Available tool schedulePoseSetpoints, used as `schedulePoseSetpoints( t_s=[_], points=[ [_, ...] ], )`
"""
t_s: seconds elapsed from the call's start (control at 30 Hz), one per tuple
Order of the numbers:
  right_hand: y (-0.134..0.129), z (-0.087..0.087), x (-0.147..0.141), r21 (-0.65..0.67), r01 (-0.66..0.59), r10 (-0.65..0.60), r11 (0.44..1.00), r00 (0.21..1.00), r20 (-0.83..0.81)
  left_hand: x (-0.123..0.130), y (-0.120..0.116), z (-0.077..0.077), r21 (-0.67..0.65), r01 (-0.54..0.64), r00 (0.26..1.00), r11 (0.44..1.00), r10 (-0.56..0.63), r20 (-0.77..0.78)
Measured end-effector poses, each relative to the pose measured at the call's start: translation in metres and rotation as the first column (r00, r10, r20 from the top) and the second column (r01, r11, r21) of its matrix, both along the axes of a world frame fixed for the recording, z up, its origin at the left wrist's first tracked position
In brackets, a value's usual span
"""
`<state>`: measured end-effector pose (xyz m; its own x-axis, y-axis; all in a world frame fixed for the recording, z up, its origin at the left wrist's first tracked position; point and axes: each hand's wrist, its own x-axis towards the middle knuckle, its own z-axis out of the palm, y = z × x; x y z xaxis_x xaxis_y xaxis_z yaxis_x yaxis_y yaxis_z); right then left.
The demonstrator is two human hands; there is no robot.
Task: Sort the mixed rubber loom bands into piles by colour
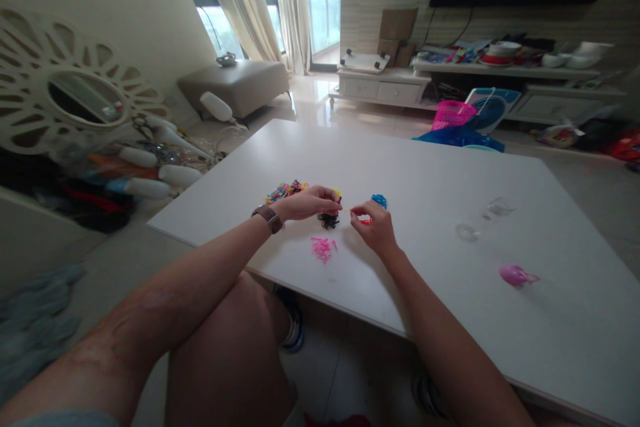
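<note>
Over the white table, my left hand (316, 203) and my right hand (373, 223) are pinched close together, with a small thin yellowish piece (347, 210) stretched between their fingertips. Its exact shape is too small to tell. A multicoloured pile of small bands (287, 191) lies behind my left wrist. Black pieces (329, 221) sit just below my left fingers, and a bit of yellow (338, 194) shows behind them. Blue pieces (379, 200) are beyond my right hand, which partly hides some red ones (367, 221). Nearer the table edge is a loose pink pile (323, 249).
On the right of the table (430, 180) are a pink-purple object with a loop (514, 275) and clear transparent items (468, 233). White rounded lamp-like parts (181, 176) stand beside the left edge. A pink basket (453, 115) is past the far edge.
</note>
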<state>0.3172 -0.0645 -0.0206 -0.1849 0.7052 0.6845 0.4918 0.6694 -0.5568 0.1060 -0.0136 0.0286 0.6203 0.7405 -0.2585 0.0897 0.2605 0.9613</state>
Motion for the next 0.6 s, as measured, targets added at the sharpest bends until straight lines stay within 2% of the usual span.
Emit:
schedulePoseSetpoints(
  t_s=[0.13, 0.23, 0.4, 0.6],
  points=[
    [0.0006, -0.0014, 0.0008, -0.032, 0.005, -0.005, 0.999, 1.0, -0.004, -0.0011, -0.0028, 0.0003, 0.056, 0.018, 1.0, 0.998, -0.017, -0.008],
    [0.0009, -0.0018, 0.0008, -0.069, 0.019, -0.019, 0.997, 1.0, -0.005, -0.0015, -0.0039, 0.0029, 0.158, 0.017, 1.0, 0.987, -0.014, -0.021],
    [0.0014, -0.0023, 0.0007, -0.112, 0.052, -0.053, 0.992, 0.999, -0.008, -0.0004, -0.0013, 0.0061, 0.351, 0.072, 0.99, 0.934, -0.023, -0.142],
    [0.0025, -0.0047, 0.0015, -0.137, 0.062, -0.063, 0.989, 0.998, -0.005, 0.0059, -0.0006, 0.0062, 0.436, 0.077, 0.972, 0.897, 0.031, -0.235]
  ],
)
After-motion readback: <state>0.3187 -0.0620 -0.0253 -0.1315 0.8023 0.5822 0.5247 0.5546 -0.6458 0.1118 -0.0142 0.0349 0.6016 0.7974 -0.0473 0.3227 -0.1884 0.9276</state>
